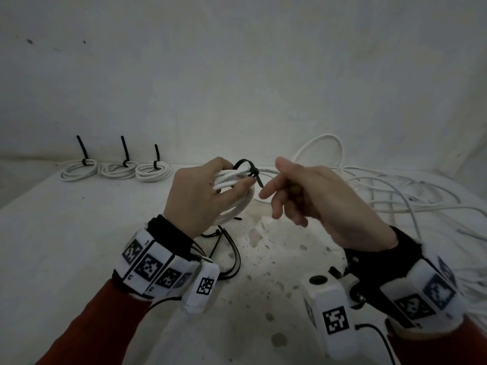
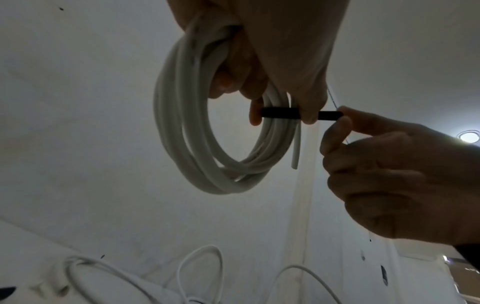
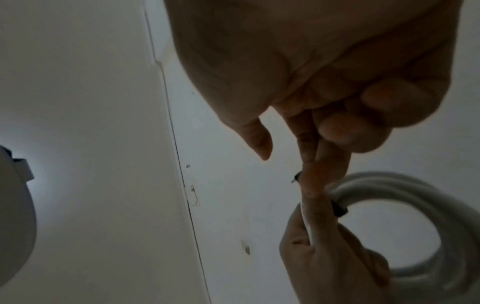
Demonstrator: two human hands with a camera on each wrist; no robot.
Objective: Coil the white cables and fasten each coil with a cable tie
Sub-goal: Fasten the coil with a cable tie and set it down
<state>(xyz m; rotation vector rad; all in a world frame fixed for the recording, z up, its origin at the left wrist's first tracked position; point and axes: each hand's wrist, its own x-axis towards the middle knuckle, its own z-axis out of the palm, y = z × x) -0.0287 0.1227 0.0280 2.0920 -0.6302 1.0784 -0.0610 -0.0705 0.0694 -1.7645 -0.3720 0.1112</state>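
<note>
White table (image 1: 79,233) below, the left hand (image 1: 195,196) grips the coil (image 1: 232,180) at 12 o'clock while the right hand (image 1: 303,191) pinches the cable tie (image 1: 253,171) tail; a slipping pinch could leave the loop loose

- rust-red sleeves (image 1: 87,322) run up both forearms
- black wrist straps (image 1: 171,238) sit under white bands of black square-code markers (image 1: 147,264)
- white camera boxes (image 1: 333,314) hang off each wrist, thin black cable (image 1: 379,335) trailing
</note>
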